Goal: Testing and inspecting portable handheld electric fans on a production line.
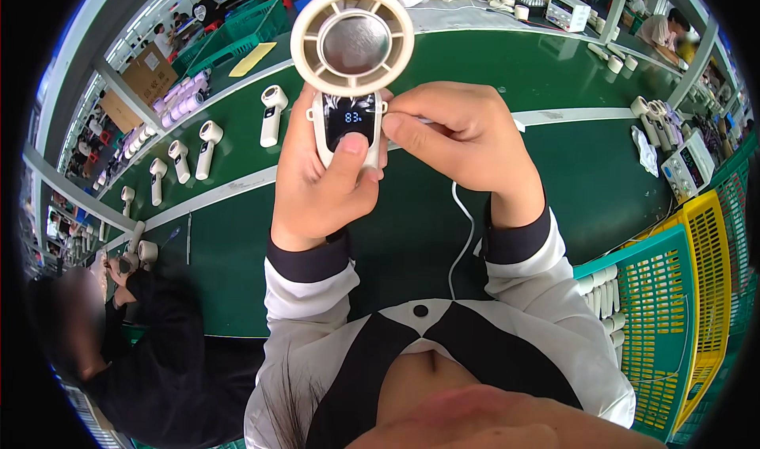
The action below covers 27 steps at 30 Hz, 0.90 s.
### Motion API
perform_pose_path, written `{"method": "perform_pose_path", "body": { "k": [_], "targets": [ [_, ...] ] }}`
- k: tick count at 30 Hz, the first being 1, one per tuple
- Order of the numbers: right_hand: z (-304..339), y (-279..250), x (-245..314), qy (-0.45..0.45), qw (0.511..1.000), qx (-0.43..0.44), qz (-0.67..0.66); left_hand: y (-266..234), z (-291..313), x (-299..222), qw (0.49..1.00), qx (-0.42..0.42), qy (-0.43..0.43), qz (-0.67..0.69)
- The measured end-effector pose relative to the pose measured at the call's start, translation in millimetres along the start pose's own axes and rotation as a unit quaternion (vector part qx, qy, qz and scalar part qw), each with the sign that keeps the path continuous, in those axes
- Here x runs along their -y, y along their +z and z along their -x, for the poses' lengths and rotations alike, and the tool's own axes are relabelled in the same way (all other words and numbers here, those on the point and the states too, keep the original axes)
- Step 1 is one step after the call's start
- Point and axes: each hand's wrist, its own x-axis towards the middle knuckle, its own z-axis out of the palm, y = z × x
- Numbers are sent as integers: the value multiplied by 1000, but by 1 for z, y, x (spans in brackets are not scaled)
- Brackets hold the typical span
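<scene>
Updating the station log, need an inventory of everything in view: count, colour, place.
Held fan: one, cream, between both hands
White cable: one, white, from right hand downward
Bench fans: five in loose row, cream, left; others, uncounted
Lilac devices: several, lilac, left
Workbench: green, beneath hands
Yellow sheet: one, yellow, far left
Cardboard box: one, brown, far left
Instruments: two, white, right and far edge
Teal crate: one, teal, lower right, pale pieces inside
Yellow crate: at least one, yellow, behind teal
Co-worker: one, dark clothes, lower left; more people beyond
Left hand: one, dark cuff, gripping held fan
Right hand: one, dark cuff, at held fan's right side
</scene>
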Motion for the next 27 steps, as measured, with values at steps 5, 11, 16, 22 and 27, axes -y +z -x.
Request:
{"method": "perform_pose_path", "body": {
  "k": [5, 11, 16, 22, 27],
  "targets": [
    [2, -13, 5, 112, 993, -22, -43, -12, -3, 0, 993, -108, 11, 45],
    [3, -20, 3, 61, 994, -86, -39, -43, -14, -33, 952, -269, -42, 139],
    [3, -21, 1, 8, 993, -114, 25, -15, 47, -63, 894, -267, 359, 6],
    [4, -15, -1, 26, 995, -91, 33, -4, 57, -102, 887, -146, 420, 122],
    [3, -11, 0, 69, 994, -36, -72, -7, 44, -105, 883, -278, 369, 80]
  ]
}}
